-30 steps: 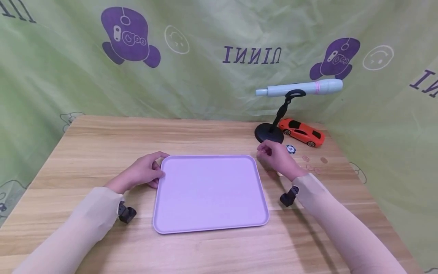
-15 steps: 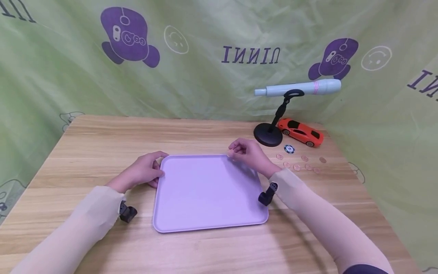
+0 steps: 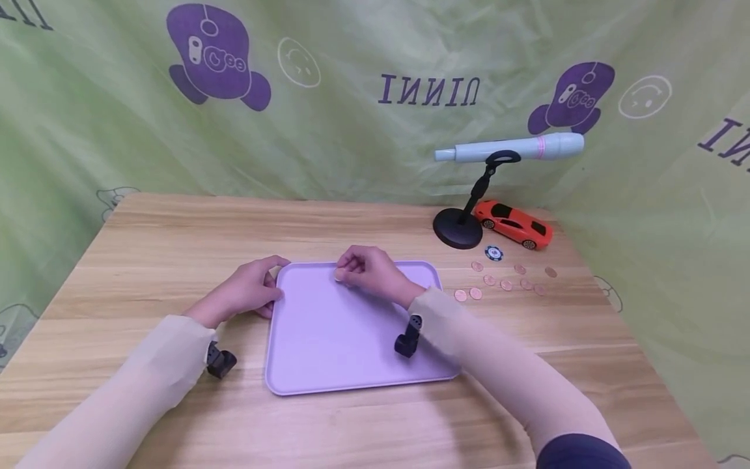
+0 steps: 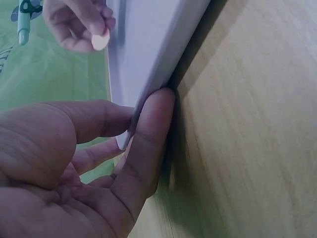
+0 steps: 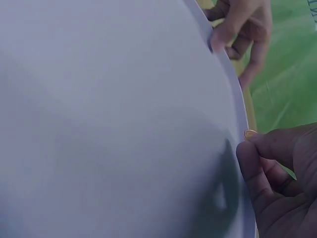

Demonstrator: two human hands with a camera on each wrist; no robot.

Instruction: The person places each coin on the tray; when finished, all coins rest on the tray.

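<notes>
A purple rectangular tray [image 3: 328,339] lies on the wooden table. At its far left corner, my left hand [image 3: 252,286] pinches the rim, thumb above and a fingertip beneath, as the left wrist view shows. Over the tray's far side, my right hand [image 3: 375,272] pinches a small copper-coloured coin [image 4: 100,39] between thumb and fingers. In the right wrist view the coin [image 5: 250,134] sticks out at the fingertips, overlapping the tray's rim. Several similar coins [image 3: 476,294] lie flat on the table to the right of the tray.
Behind the coins lies a blue-and-white poker chip [image 3: 494,253]. An orange toy car [image 3: 513,225] stands at the back right beside a black stand [image 3: 458,229], which bears a light blue microphone [image 3: 515,150]. A green printed curtain [image 3: 340,143] hangs behind the table.
My right hand has moved left from beside the coins, past the tray's right rim, to above its far side, carrying the coin. My left hand has stayed at the tray's corner.
</notes>
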